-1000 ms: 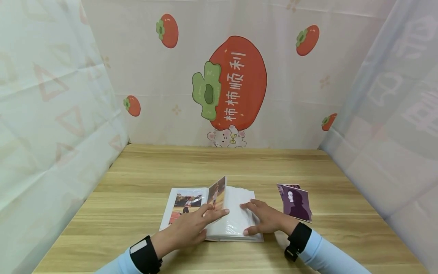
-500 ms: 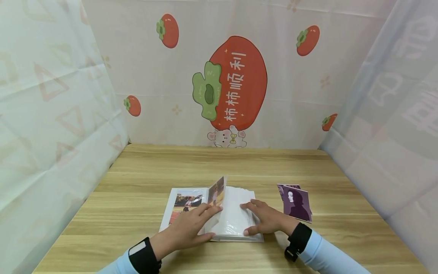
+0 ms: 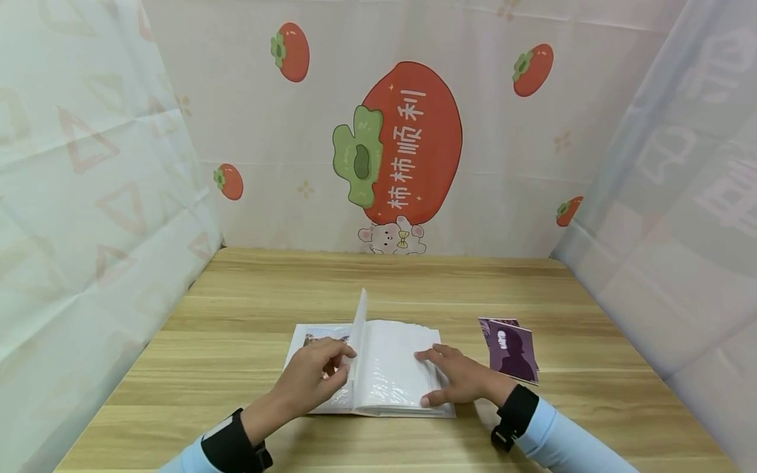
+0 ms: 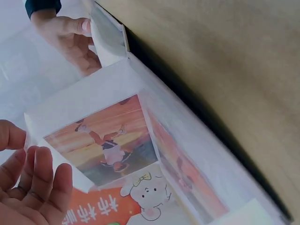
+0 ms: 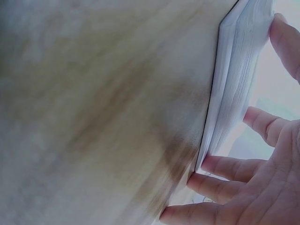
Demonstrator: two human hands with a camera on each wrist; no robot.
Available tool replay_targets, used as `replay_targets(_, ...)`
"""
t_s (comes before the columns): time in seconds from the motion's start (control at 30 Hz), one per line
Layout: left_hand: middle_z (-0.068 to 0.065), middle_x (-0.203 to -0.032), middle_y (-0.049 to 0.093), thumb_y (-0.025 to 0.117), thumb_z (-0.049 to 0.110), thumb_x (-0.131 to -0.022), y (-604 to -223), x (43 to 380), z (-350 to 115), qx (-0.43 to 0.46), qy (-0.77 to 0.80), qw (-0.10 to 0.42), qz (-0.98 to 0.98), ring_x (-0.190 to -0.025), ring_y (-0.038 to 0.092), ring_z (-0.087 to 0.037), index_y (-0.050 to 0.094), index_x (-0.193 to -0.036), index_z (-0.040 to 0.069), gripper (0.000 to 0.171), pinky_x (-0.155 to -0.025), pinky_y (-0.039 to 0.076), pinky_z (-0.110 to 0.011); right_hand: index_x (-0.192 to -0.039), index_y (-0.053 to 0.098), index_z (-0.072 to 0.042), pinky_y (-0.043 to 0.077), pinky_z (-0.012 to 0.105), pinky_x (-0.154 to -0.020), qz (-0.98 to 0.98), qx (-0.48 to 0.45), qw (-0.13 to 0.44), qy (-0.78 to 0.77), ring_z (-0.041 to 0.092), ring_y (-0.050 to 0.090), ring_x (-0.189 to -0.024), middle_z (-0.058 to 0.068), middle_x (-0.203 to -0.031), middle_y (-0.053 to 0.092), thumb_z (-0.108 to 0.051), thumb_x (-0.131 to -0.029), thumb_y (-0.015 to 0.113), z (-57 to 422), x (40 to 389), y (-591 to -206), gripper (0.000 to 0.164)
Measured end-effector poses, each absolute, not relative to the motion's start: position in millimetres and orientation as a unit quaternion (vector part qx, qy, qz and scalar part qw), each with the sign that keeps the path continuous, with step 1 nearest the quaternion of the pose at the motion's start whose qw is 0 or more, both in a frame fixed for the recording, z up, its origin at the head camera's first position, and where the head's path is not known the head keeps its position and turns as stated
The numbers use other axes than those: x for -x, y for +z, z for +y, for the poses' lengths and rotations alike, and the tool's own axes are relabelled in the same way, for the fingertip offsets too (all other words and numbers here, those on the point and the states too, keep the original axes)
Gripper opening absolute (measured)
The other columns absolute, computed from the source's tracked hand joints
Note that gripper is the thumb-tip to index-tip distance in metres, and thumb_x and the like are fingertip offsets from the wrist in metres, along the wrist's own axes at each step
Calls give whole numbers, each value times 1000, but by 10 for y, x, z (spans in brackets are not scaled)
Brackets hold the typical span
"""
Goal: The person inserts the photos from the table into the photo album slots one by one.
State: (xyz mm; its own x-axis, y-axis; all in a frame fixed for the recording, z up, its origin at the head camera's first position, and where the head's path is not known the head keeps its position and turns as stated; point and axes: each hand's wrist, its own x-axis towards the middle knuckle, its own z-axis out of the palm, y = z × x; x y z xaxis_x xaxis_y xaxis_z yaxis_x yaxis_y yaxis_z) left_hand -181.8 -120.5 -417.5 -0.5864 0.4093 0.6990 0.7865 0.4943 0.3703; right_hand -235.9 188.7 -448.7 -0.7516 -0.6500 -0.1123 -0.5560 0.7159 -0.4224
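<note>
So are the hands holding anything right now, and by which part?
The left hand pinches the raised page by its free outer edge. The right hand isn't gripping anything, just resting on the right side of the photo album.

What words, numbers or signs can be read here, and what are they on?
"柿柿顺利", on the big red fruit on the back curtain.
Pale marks on the right-hand curtain: too faint to read.
Small marks on the green leaf: too small to read.
Photo album and loose photos: no readable text.
</note>
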Motion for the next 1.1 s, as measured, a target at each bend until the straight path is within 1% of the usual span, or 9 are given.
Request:
replay_targets(0.07,14,-69,45,62,-6,-73,-4174,1798,-1248,344,-353,251,-833,-58,44,-2,67,-88,10,22,-51,40,-17,-139,39,-12,32,59,-93,917,329,128,-184,46,28,-127,28,-141,28,-57,-75,68,1886,2361,-4486,84)
replay_targets(0.17,14,-66,42,60,-6,-73,-4156,1771,-1328,318,-374,207,-846,-56,41,-2,67,-89,10,23,-50,37,-19,-139,39,-12,32,60,-93,917,330,128,-182,46,28,-127,29,-141,28,-57,-75,68,1885,2359,-4478,84)
replay_targets(0.27,13,-65,42,59,-5,-75,-4129,1750,-1403,294,-397,162,-854,-56,40,-3,67,-90,10,23,-49,38,-21,-139,39,-12,31,60,-93,918,328,128,-182,46,29,-126,29,-141,28,-56,-74,68,1884,2360,-4469,84)
replay_targets(0.33,12,-65,43,58,-5,-76,-4114,1737,-1443,280,-401,143,-860,-56,41,-2,66,-90,10,22,-50,38,-22,-139,40,-12,31,59,-93,919,327,129,-181,46,29,-126,28,-141,28,-56,-74,68,1883,2362,-4462,83)
replay_targets(0.7,10,-60,43,58,-1,-74,-4101,1693,-1601,219,-373,92,-897,-52,39,-3,65,-86,11,19,-48,35,-22,-139,40,-12,31,59,-94,916,329,133,-186,46,29,-126,29,-140,28,-54,-75,69,1878,2367,-4466,82)
replay_targets(0.83,10,-59,43,58,0,-73,-4126,1692,-1669,208,-364,76,-905,-51,38,-2,65,-86,10,18,-48,34,-22,-139,40,-13,31,60,-94,915,328,137,-189,46,28,-126,28,-141,28,-55,-75,69,1876,2374,-4463,82)
replay_targets(1.1,9,-54,39,56,-1,-73,-4217,1693,-1812,195,-316,31,-928,-47,32,-3,67,-88,10,21,-46,30,-22,-139,40,-13,29,60,-94,914,329,136,-193,46,27,-127,27,-141,28,-55,-75,69,1886,2379,-4480,82)
